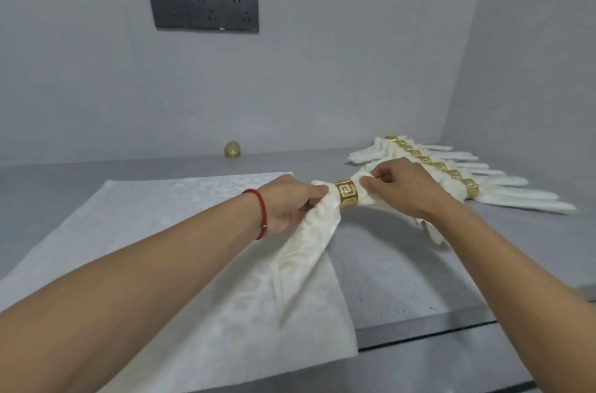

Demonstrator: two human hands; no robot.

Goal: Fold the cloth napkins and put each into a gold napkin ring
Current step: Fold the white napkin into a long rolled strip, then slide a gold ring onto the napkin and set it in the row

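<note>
L hand (292, 204) grip: fingers curled round the folded napkin (309, 241) just left of the gold ring (346, 193), thumb on top, knuckles twd the wall. R hand (400, 188) grip: thumb + fingertips pinch the napkin right at the ring's other side, wrist bent, back of hand up. Ring sits round the napkin's bunched middle betw. the two hands, held above the counter (419, 280). Napkin's wide end fans down-left from the L hand, tip hanging over a flat napkin (161, 231) spread on the counter; its other end trails under the R hand/wrist.

Both forearms reach in from the bottom corners, converging on the ring; L wrist wears a red string bracelet (262, 215).

Further out, R side: row of finished napkins (503, 189), each in a gold ring, lying overlapped in a diagonal line twd the back corner. Near the wall, well apart from the hands: one spare gold ring (232, 149) on the counter. On the wall above: dark socket panel (203, 9). Counter is grey w/ a dark seam near the front edge.
</note>
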